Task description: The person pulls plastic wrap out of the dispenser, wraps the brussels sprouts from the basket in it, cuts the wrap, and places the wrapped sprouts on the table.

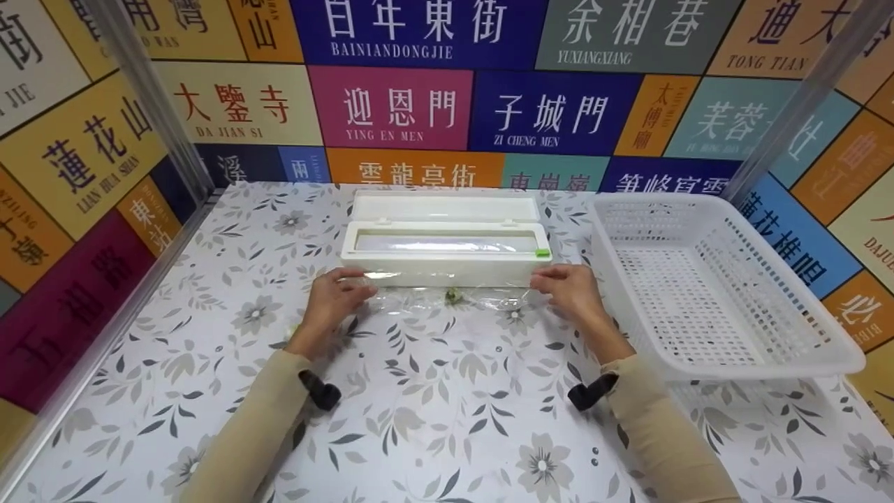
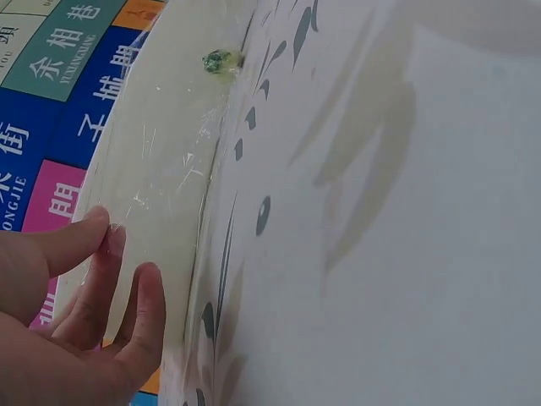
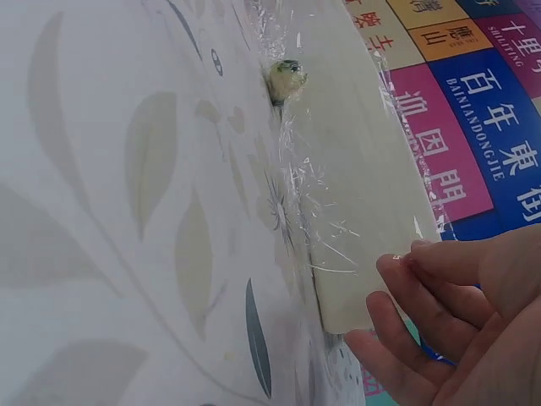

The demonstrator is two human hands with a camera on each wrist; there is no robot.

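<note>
A sheet of clear cling film (image 1: 412, 300) stretches between both hands along the front of a white cling film dispenser (image 1: 353, 255). My left hand (image 1: 335, 297) pinches the film's left end between thumb and forefinger, other fingers loosely bent. At the opposite end, my right hand (image 1: 573, 292) pinches the film the same way. Both hands are at the dispenser's front corners. A small green and pale piece of food (image 1: 453, 296), its kind unclear, appears at the middle of the film; the right wrist view shows the piece (image 3: 287, 82) against the wrinkled film.
The dispenser's lid (image 1: 447, 207) stands open behind it, and a green slider (image 1: 543, 252) sits at its right end. To the right is a white perforated basket (image 1: 754, 372). A flower-patterned cloth (image 1: 461, 419) covers the table, with a sign-printed wall (image 1: 391, 140) behind.
</note>
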